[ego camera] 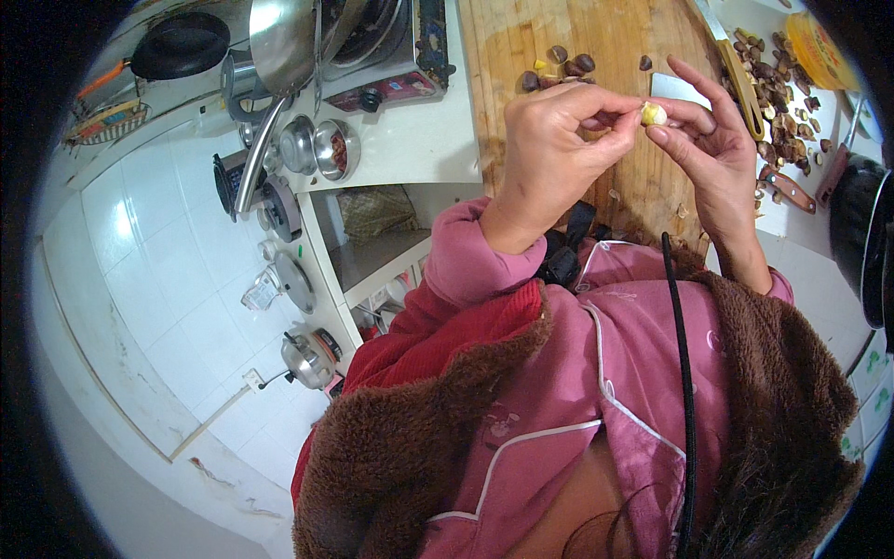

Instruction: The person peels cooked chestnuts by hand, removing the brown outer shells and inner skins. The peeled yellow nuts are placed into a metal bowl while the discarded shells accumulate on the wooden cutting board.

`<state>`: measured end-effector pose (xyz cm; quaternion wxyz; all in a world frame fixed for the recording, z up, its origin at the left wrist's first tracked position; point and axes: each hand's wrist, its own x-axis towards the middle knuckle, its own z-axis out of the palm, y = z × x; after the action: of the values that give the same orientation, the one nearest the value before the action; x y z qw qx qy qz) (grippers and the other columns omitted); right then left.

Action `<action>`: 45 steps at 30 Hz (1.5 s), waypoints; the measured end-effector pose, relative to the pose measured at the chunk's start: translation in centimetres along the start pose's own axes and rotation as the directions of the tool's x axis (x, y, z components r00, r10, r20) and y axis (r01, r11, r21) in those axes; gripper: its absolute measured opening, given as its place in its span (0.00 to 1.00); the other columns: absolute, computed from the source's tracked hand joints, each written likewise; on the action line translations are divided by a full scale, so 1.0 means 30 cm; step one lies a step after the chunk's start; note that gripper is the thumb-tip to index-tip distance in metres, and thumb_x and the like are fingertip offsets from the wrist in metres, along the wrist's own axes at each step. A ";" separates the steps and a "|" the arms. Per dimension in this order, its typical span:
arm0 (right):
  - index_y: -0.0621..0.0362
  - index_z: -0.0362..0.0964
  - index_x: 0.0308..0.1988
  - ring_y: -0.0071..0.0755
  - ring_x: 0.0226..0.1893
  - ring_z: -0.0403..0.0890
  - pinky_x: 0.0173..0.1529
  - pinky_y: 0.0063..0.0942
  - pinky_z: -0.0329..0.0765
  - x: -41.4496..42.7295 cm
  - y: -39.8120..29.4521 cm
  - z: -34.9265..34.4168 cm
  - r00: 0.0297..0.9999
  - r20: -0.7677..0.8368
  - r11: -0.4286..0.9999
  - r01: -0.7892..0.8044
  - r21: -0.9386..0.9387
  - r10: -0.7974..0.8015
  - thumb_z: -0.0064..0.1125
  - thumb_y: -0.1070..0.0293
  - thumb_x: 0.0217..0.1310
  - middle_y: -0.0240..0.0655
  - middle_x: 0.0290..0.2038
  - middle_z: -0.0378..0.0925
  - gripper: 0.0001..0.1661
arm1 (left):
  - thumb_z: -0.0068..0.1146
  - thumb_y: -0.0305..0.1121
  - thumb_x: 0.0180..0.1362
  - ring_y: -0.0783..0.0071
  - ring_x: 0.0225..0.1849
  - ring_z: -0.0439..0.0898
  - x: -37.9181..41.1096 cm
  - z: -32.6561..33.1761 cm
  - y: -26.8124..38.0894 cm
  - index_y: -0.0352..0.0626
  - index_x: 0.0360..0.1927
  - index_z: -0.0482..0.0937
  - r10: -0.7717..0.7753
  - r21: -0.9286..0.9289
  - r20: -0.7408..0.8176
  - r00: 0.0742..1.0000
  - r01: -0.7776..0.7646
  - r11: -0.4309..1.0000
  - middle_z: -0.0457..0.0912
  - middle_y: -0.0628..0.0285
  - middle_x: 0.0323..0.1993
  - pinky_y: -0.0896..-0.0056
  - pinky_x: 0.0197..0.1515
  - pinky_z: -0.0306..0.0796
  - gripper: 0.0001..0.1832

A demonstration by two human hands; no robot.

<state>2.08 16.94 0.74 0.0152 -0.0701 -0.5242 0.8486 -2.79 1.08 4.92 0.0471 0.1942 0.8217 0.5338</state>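
A pale yellow and white peeled chestnut (654, 114) is pinched between the fingertips of my left hand (566, 136) and my right hand (705, 136), above a wooden cutting board (510, 35). My right index finger is raised. Several dark brown chestnuts (583, 63) and small yellow pieces lie on the board beyond my left hand, some partly hidden by it. A single chestnut (645, 63) lies farther right. Near it a flat metal blade (672, 85) shows, partly covered by my right hand.
Right of the board lie many brown shells and pieces (786, 140), a tan-handled utensil (742, 91), a riveted wooden handle (789, 190), a yellow tub (824, 52) and a black pan (855, 223). A stove (391, 87) and steel bowls (337, 149) stand left.
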 end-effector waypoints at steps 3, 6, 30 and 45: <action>0.62 0.58 0.62 0.25 0.43 0.80 0.50 0.20 0.75 -0.002 -0.007 0.000 1.000 0.000 1.000 -0.012 -0.024 0.012 0.63 0.81 0.53 0.40 0.42 0.80 0.37 | 0.63 0.22 0.50 0.84 0.25 0.79 0.007 0.008 0.013 0.37 0.31 0.83 0.033 0.063 -0.020 0.999 -0.032 0.998 0.83 0.64 0.25 0.83 0.28 0.73 0.04; 0.61 0.57 0.63 0.25 0.43 0.80 0.50 0.21 0.75 -0.005 -0.009 0.004 1.000 0.002 1.000 -0.011 -0.014 0.011 0.62 0.81 0.54 0.40 0.42 0.80 0.38 | 0.63 0.22 0.46 0.77 0.24 0.81 0.015 0.009 -0.005 0.38 0.27 0.80 0.177 0.226 -0.021 0.984 -0.168 0.960 0.80 0.60 0.22 0.78 0.28 0.75 0.04; 0.63 0.68 0.56 0.24 0.46 0.78 0.52 0.22 0.75 0.013 0.028 -0.012 0.972 0.102 0.951 -0.231 0.205 0.214 0.53 0.69 0.65 0.35 0.51 0.75 0.21 | 0.59 0.23 0.54 0.86 0.28 0.77 0.010 0.028 -0.025 0.36 0.33 0.78 -0.296 -0.423 0.091 0.951 0.305 0.853 0.80 0.68 0.27 0.84 0.32 0.72 0.03; 0.65 0.64 0.56 0.28 0.47 0.79 0.51 0.22 0.78 0.030 0.045 -0.040 0.946 0.209 0.820 -0.318 0.477 0.246 0.46 0.69 0.69 0.43 0.51 0.74 0.20 | 0.44 0.29 0.60 0.70 0.33 0.78 0.022 -0.009 -0.064 0.38 0.36 0.73 -0.391 -0.806 0.293 0.873 0.445 0.390 0.79 0.57 0.33 0.69 0.34 0.72 0.07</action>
<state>1.42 17.49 -1.08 -0.1294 -0.0818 -0.2676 0.9513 -3.97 0.42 3.41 0.2915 -0.0527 0.4692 0.8319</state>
